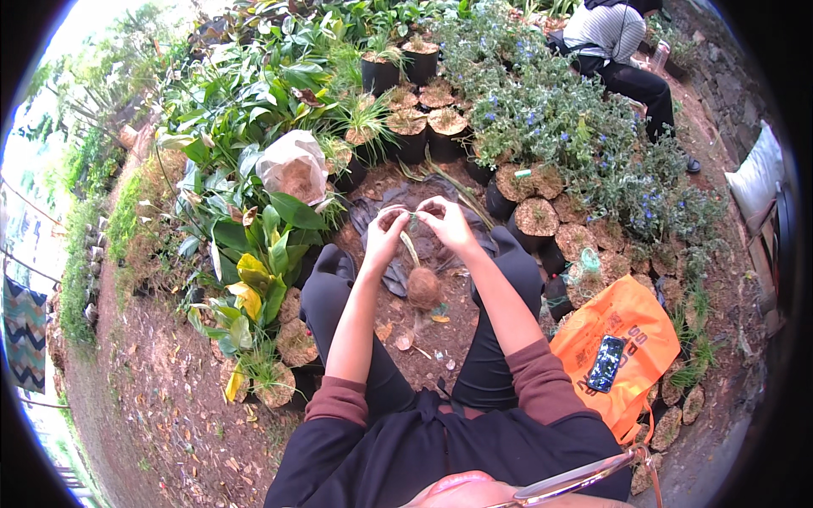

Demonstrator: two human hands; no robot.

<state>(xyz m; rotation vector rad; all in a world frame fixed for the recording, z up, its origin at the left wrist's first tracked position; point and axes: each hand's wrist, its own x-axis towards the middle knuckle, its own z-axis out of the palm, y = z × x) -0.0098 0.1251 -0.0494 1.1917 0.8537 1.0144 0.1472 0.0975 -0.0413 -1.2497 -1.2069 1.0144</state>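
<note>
Above my knees, my left hand [388, 233] and my right hand [446, 225] are close together, fingertips pinched. A thin green strand [413, 215] runs between the fingertips. Its ends are hidden by my fingers. Below them, between my legs, is a round brown fibrous ball [423, 289]. A pale stalk [409, 247] rises from its top toward my left hand. Whether my fingers touch the stalk, I cannot tell. Dark crumpled sheeting [396, 275] lies behind the ball on the soil.
Black pots [408, 140] topped with brown fibre curve around me. A white bag [295, 165] of brown fibre stands at left among leafy plants. At right lie an orange bag [605, 339] bearing a phone [605, 364], and tangled green twine [590, 261]. Another person [605, 34] sits far right.
</note>
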